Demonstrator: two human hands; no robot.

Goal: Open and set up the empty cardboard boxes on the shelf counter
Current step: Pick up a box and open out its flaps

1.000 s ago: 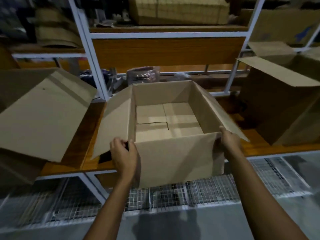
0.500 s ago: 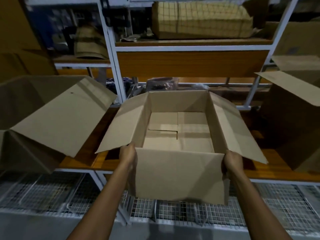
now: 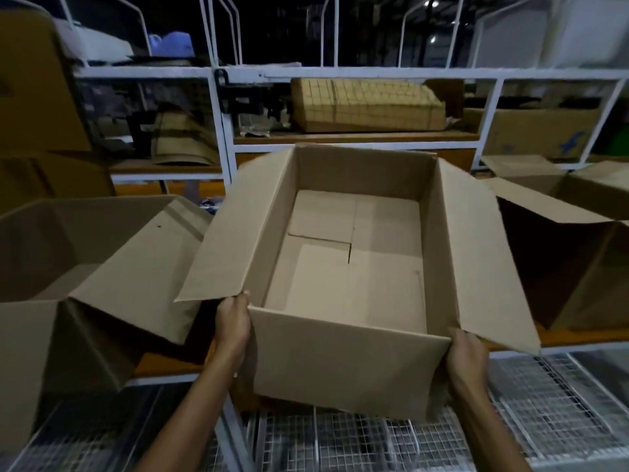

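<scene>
Box (image 3: 343, 362) sat centre frame, its near end overhanging the counter (image 3: 163, 364) edge above the mesh (image 3: 340, 441). I couldn't tell whether it rested on the counter or was carried. Left hand (image 3: 233, 323) gripped the near left corner, fingers curled under the side flap. Right hand (image 3: 466, 356) held the near right corner, fingertips hidden behind the wall. Base flaps lay flat and side flaps were splayed out.

My take: slide it straight back until the base is fully supported. Keep both corners level so it doesn't skew. Watch the side flaps against the left box (image 3: 102, 267) and right box (image 3: 561, 267).

Versus half a second earlier: same corner grips, box filled more of the frame, top rail (image 3: 340, 74) now visible.
</scene>
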